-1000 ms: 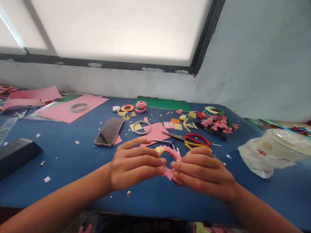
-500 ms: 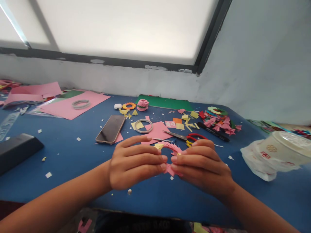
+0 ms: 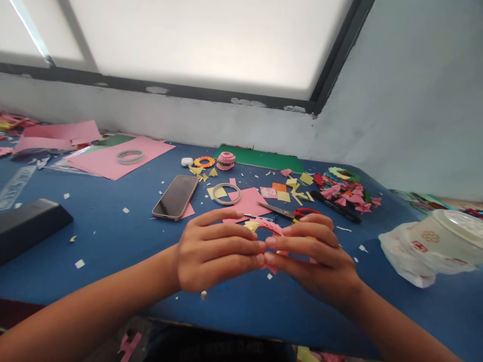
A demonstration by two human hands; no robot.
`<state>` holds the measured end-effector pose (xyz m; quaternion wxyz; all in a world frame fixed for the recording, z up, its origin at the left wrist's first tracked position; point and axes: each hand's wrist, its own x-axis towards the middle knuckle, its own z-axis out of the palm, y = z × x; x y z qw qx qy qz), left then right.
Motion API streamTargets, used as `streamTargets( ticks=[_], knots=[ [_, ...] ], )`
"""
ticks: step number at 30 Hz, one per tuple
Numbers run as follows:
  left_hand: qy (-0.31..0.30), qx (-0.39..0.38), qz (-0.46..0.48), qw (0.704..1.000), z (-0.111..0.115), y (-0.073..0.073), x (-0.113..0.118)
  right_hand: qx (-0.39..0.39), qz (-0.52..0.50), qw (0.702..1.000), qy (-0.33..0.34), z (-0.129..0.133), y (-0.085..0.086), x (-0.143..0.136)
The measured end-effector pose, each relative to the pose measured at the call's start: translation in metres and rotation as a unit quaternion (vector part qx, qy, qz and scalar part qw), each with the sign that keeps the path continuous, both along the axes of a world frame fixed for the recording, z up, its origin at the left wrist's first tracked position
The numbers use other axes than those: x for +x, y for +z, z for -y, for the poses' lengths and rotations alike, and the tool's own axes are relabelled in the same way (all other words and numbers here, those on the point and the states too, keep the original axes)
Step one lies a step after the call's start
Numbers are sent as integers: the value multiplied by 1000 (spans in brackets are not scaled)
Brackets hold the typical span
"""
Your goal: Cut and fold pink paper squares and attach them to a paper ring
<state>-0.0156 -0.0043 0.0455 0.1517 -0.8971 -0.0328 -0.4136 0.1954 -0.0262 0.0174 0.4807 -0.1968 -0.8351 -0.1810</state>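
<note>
A ring of folded pink and yellow paper point(image 3: 268, 227) is held up over the blue table, between both hands. My left hand point(image 3: 221, 249) grips its left side, with the fingers bent round it and the thumb hidden. On the right side my right hand point(image 3: 315, 251) is closed on the same ring. The fingertips of the two hands nearly meet over its near edge, so the fingers cover much of the ring. Just beyond the ring lie red-handled scissors point(image 3: 281, 211) and a pink paper sheet point(image 3: 247, 202).
Around lie a phone point(image 3: 176, 196), tape rolls point(image 3: 226, 193), a pink stacked paper piece point(image 3: 226, 161), a black marker point(image 3: 337, 207) and a pile of folded pieces point(image 3: 345, 191). A bagged cup point(image 3: 433, 246) stands right, a black object point(image 3: 32, 229) left.
My right hand's fingers have shifted slightly on the ring and cover more of its near edge. The whole view has moved a little, with the table items appearing farther right.
</note>
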Motion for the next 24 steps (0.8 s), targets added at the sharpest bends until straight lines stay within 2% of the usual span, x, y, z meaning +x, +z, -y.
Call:
streamTargets(
  ticks=[9,15,17,20,24],
  knots=[
    [12,-1,-2,1000,2,2,-1,-4,-24,1000,-5,4,10,-1],
    [-3,-8,15,1000,-2,-4,1,-2,-28,999,-20,3,6,-3],
    [-9,-46,43,998,-4,-7,5,-20,-41,999,-22,2,5,-4],
    [-11,-155,113,981,-5,-12,13,-81,-77,994,-17,0,5,-5],
    [10,-260,193,946,-5,-17,20,-236,-136,962,0,-1,9,-3]
  ],
)
